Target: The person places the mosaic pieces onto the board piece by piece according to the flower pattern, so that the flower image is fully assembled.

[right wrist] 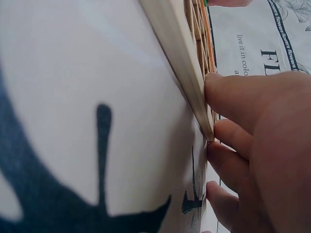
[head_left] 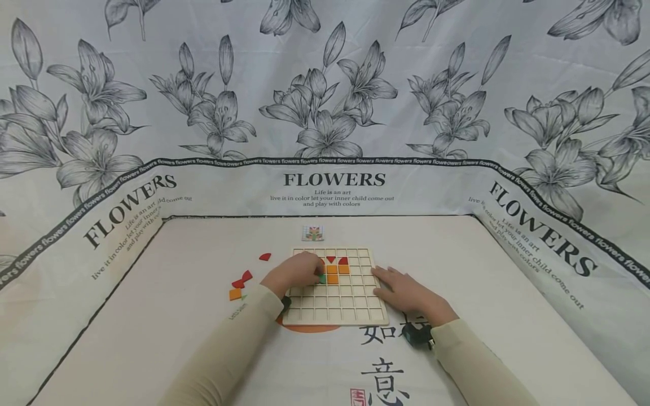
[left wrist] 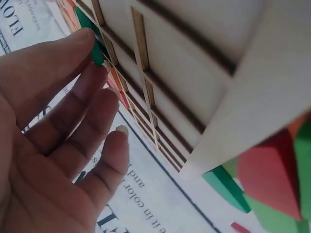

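Note:
A pale wooden grid board (head_left: 355, 307) lies on the table in the head view. Over its left-middle cells is my left hand (head_left: 294, 272), pinching a green tile (left wrist: 97, 51) between thumb and fingertip at the grid. Orange square tiles (head_left: 332, 279) fill several cells beside those fingers, with a red triangle (head_left: 331, 259) and a red quarter-circle tile (head_left: 343, 261) above them. Part of another red tile is hidden behind the left hand. My right hand (head_left: 406, 290) rests against the board's right edge, its fingers extended and thumb touching the rim.
Left of the board lie loose red tiles (head_left: 242, 279), an orange tile (head_left: 235, 294) and a lone red tile (head_left: 265, 257). The left wrist view shows more green tiles (left wrist: 226, 187) beside the board. A small flower pattern card (head_left: 312, 233) lies behind it.

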`<state>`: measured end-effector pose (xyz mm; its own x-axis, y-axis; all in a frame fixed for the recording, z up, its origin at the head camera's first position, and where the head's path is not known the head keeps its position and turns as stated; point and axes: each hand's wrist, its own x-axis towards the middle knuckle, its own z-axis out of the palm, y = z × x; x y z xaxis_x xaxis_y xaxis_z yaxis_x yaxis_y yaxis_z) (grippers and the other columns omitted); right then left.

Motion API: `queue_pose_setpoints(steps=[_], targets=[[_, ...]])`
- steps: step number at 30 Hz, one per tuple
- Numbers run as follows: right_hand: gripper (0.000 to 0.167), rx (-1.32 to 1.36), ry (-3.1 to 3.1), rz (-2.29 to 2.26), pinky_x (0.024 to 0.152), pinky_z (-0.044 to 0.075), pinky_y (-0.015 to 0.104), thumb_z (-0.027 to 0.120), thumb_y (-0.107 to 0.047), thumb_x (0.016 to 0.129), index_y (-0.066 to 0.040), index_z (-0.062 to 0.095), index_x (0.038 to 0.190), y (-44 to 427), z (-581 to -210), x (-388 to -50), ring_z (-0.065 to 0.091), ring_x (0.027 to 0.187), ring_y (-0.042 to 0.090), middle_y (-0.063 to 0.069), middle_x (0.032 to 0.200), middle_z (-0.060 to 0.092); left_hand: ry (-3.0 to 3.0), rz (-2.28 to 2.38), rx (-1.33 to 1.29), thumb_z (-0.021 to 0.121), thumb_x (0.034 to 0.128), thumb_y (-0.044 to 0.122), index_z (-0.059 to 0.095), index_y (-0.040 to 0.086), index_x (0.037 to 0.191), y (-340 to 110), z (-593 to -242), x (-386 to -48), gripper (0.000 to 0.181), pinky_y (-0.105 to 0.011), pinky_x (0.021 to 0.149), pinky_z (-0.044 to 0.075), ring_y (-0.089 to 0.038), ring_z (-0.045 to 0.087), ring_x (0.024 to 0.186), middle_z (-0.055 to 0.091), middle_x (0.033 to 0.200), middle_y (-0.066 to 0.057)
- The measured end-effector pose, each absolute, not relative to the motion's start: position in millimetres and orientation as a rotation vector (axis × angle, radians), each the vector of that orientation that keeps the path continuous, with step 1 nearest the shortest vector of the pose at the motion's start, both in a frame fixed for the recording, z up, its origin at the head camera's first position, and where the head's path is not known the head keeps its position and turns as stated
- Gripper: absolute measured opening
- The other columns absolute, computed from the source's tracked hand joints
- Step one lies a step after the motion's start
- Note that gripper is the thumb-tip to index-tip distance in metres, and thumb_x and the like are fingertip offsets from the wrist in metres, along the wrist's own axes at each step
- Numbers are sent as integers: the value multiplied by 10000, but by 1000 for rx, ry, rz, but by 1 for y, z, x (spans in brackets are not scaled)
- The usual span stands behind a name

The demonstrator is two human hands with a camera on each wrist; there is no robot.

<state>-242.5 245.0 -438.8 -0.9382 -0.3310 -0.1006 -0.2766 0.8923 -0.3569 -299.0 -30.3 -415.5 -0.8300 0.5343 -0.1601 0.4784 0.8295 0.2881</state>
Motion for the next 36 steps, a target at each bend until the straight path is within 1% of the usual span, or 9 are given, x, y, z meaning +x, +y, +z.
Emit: queue_pose_setpoints(steps=[4,9,14,21,27,30,33,36], targets=[[577,-473,2901,-517,1151,188,601,497,-359,991,-124,357,1499,245,-438,-242,238,1450,417,137,1560,330,2819,224,865,650,907,135,762,142,971,-28,-415,-299,129,-284,852,505,-134,547,820,695,953,44],[575,-476,2903,-511,1150,190,601,493,-363,992,-127,358,1499,245,-438,-242,239,1449,417,136,1559,332,2840,108,880,634,923,146,757,145,962,-24,-414,-298,129,-288,858,503,-137,542,796,681,909,47],[577,-472,2901,-505,1149,192,603,492,-363,992,-130,353,1501,245,-438,-242,246,1446,420,138,1557,336,2850,111,841,651,920,164,753,147,970,-22,-413,-296,115,-290,861,505,-138,543,797,680,906,49],[583,-446,2887,-520,1153,186,598,497,-365,991,-137,347,1505,244,-438,-241,239,1450,416,137,1559,332,2861,170,862,665,906,166,738,148,903,-26,-414,-296,75,-290,802,492,-149,541,767,663,839,50],[584,-447,2884,-519,1154,187,597,496,-374,990,-142,347,1505,244,-440,-241,240,1451,412,134,1560,331,2840,408,724,664,910,205,734,158,968,-45,-415,-303,102,-317,851,508,-144,570,847,687,952,40],[589,-450,2885,-518,1157,182,594,494,-378,991,-145,340,1509,245,-440,-242,235,1454,408,132,1563,325,2843,500,662,635,934,209,728,142,985,-60,-409,-307,125,-327,828,515,-159,577,847,686,973,15],[597,-452,2886,-513,1162,172,590,490,-388,992,-148,327,1515,245,-440,-243,225,1459,402,127,1569,313,2863,519,644,616,944,189,727,117,1013,-74,-403,-312,149,-330,827,517,-148,594,862,694,1005,-5],[602,-449,2885,-515,1166,166,585,489,-397,992,-156,322,1517,245,-440,-244,220,1463,394,120,1573,308,2872,498,623,614,939,169,724,90,1056,-85,-399,-315,179,-343,853,519,-148,610,903,701,1051,-31]])
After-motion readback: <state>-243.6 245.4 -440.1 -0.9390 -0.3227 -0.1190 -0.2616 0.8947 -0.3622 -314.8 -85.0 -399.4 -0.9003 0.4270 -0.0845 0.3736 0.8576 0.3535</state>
